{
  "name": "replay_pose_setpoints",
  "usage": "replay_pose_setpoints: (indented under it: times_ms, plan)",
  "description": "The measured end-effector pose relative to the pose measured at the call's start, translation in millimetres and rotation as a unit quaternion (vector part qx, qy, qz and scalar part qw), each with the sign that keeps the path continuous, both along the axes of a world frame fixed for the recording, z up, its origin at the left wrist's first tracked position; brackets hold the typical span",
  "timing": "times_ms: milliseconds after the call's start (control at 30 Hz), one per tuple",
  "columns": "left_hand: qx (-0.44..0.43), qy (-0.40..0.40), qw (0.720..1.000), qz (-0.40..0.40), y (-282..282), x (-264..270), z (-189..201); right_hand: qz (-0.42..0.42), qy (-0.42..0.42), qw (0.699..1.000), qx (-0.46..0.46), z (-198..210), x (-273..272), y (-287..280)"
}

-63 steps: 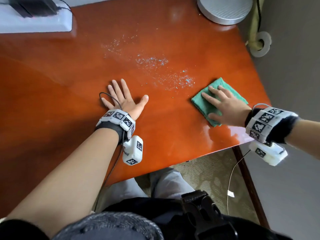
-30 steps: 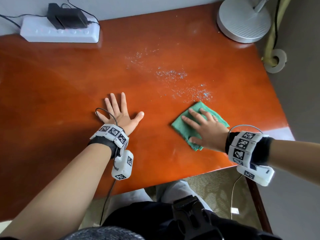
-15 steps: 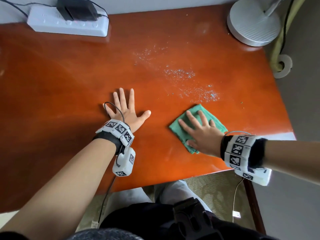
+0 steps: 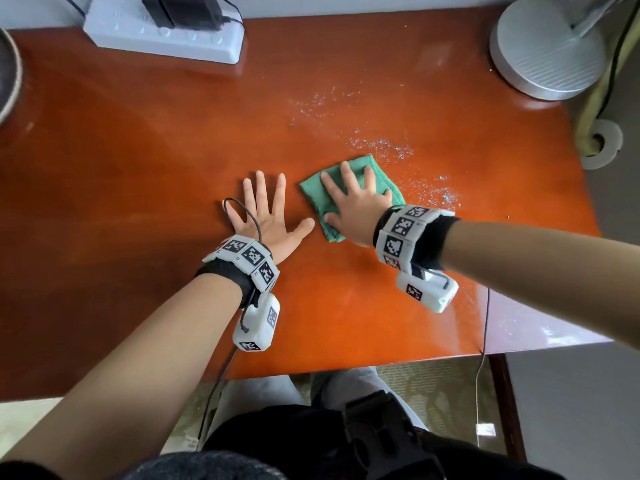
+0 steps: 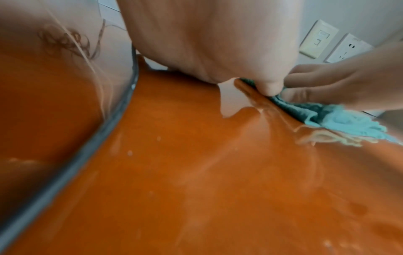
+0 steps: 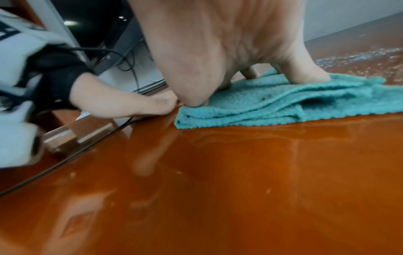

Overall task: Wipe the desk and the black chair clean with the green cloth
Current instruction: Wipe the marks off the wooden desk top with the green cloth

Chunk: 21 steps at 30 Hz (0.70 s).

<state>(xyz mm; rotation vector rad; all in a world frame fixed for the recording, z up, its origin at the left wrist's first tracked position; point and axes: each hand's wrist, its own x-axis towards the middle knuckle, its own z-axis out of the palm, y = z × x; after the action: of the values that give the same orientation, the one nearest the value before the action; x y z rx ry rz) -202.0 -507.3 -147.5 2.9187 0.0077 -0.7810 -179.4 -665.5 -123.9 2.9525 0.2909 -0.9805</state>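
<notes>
- You are pressing your right hand [image 4: 353, 206] flat on the folded green cloth [image 4: 320, 192], fingers spread and straight, so the pressure is reaching most of the pad rather than one fingertip.
- The cloth is lying on the orange-brown tabletop [image 4: 138, 150], near its middle, with your palm covering its near half; its far corner is touching the edge of the sparkling wet speckles [image 4: 381, 147].
- That placement is making sense for the job: the speckled patch is trailing away toward the back and to the right of the cloth, so pushing that way looks like the move that would catch it.
- Your left hand [image 4: 266, 220] is lying open on the bare wood, fingers fanned, holding nothing; it seems to be bracing you while you are leaning in.
- Its thumb is sitting just beside the cloth's near-left edge, and the left wrist view suggests it may be touching the fabric.
- The folds are stacking into several layers in the right wrist view, giving a thick pad that should be soaking up moisture well.
- The white power strip [image 4: 162, 36] and the round grey lamp base [image 4: 547, 53] are standing at the back, well apart from the cloth.
- The black chair is not showing in any view, so that part is looking undone.
</notes>
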Motion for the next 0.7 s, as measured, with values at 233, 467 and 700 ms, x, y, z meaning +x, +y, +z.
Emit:
replay_pose_setpoints:
  times_ms: [233, 467, 700]
  plan:
    - [0.015, 0.008, 1.000, -0.010, 0.3, 0.3, 0.4, -0.124, -0.021, 0.992, -0.011, 1.7, 47.5, -56.7]
    - [0.012, 0.008, 1.000, -0.012, 1.0, -0.1, -0.3, -0.198, -0.038, 0.978, -0.051, 0.2, 61.5, -128.2]
    - [0.009, 0.001, 1.000, -0.012, 0.9, -0.2, -1.3, -0.267, -0.050, 0.959, -0.078, 0.0, 40.4, -197.8]
